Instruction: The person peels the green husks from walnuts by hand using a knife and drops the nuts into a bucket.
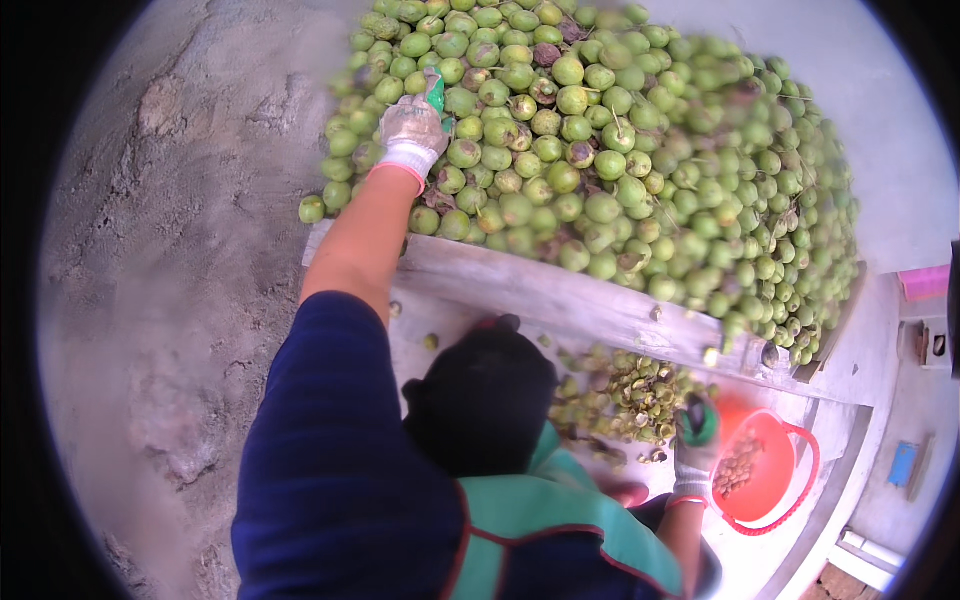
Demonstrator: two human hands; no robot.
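Observation:
My left hand [413, 122], in a white knit glove with green fingertips, reaches onto a large heap of round green fruits [565, 180]. Its fingers are stretched and apart among the fruits at the heap's left side, and no fruit shows clearly in them. Lower right, my right hand [694, 452] wears a similar glove and is closed around something dark, blurred and partly covered by the fingers. Beside it stands a red basket [778, 432] with small brown nuts [738, 468] inside. Split green and brown husks [645, 395] lie just left of that hand.
A pale wooden board [530, 290] runs along the heap's near edge. Rough grey ground [170, 300] stretches along the left. A small blue object [903, 463] lies at far right. Several fruits show brown or dark patches.

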